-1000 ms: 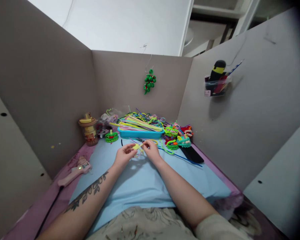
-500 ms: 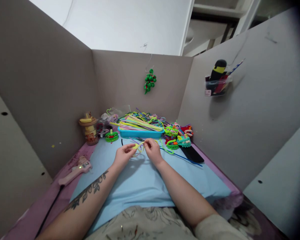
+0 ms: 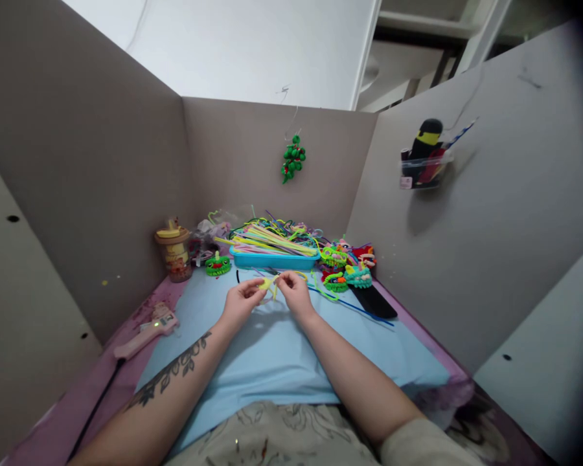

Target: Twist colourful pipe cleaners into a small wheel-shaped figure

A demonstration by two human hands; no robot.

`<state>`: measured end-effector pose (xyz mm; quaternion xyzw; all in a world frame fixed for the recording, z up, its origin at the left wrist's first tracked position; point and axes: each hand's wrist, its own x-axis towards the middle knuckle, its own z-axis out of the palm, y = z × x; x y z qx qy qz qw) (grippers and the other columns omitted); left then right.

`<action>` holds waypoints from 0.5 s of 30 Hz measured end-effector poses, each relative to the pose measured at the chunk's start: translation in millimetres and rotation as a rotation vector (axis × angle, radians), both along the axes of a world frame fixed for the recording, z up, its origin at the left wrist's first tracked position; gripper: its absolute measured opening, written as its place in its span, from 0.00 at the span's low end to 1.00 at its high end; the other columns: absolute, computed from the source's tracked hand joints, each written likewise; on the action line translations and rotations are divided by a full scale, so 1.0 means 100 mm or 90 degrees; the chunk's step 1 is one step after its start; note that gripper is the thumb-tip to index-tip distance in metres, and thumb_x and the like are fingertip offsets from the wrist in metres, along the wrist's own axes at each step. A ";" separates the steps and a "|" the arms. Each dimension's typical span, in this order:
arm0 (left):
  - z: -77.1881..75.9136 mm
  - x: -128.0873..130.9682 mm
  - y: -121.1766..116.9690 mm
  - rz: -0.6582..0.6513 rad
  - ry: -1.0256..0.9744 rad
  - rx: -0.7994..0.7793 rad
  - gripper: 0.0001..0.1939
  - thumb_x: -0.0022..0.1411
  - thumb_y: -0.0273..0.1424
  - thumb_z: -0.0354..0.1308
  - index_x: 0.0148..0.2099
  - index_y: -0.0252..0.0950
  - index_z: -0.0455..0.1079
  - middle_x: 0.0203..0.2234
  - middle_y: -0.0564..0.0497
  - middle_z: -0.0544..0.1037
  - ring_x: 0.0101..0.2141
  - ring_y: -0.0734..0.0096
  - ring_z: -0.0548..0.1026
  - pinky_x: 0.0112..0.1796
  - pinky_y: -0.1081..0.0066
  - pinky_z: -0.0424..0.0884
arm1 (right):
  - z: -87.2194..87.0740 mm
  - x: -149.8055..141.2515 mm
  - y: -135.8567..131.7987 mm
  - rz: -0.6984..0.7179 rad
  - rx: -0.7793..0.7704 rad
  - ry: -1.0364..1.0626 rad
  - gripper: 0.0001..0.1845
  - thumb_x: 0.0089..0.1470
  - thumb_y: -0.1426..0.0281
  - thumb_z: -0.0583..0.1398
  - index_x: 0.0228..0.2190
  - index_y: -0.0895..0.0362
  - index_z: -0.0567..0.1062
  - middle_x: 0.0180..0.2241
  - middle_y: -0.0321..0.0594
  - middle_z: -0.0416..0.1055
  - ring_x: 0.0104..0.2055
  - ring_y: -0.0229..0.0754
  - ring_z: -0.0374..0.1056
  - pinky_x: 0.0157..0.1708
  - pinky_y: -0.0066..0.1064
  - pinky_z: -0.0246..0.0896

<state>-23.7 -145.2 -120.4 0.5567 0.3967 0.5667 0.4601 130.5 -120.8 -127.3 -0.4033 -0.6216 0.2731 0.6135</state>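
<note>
Nearest, a blue cloth (image 3: 291,375) is spread over the pink-covered counter (image 3: 85,398), and at the left a pink glue gun (image 3: 148,333) is laid down, its black cord led nearward. Above the cloth, a small yellow piece (image 3: 266,284) is held in midair, pinched between the thumb and fingers of the left hand (image 3: 241,301) and drawn to the fingertips of the right hand (image 3: 294,293), which are closed on its other end. Its long axis is set crosswise, from left to right, while a thin yellow end is left pointing downward between the hands; finer detail is too small to be made out. Compared with half a second ago, the right hand is brought a little closer to the left, the span between them is shortened, and the hanging end is more plainly seen. Farther off, a black strip (image 3: 375,302) is placed at the right, beside fuzzy green figures (image 3: 334,281); behind the hands, a blue tray (image 3: 274,261) is heaped with coloured stems (image 3: 272,239). Beyond it, a green ornament (image 3: 293,159) is hung against the partition (image 3: 233,155)
</note>
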 end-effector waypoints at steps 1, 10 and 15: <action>0.00 0.00 0.00 -0.003 0.001 -0.002 0.23 0.43 0.36 0.66 0.42 0.29 0.73 0.21 0.51 0.76 0.21 0.76 0.70 0.23 0.76 0.65 | 0.01 0.01 -0.01 -0.028 0.017 -0.006 0.08 0.50 0.65 0.55 0.25 0.57 0.69 0.23 0.34 0.63 0.26 0.36 0.58 0.27 0.27 0.54; -0.05 0.02 0.01 -0.052 0.001 -0.026 0.22 0.43 0.36 0.67 0.41 0.30 0.73 0.22 0.51 0.76 0.21 0.76 0.70 0.24 0.76 0.66 | 0.03 -0.04 -0.04 -0.052 0.081 -0.067 0.06 0.50 0.71 0.54 0.24 0.57 0.69 0.25 0.35 0.63 0.29 0.37 0.59 0.29 0.27 0.54; -0.05 0.02 0.01 -0.059 0.004 -0.015 0.20 0.44 0.35 0.66 0.41 0.30 0.73 0.21 0.52 0.75 0.20 0.77 0.69 0.23 0.76 0.65 | 0.00 -0.04 -0.02 -0.029 0.056 -0.071 0.05 0.49 0.71 0.54 0.25 0.56 0.69 0.27 0.36 0.62 0.29 0.37 0.59 0.29 0.27 0.55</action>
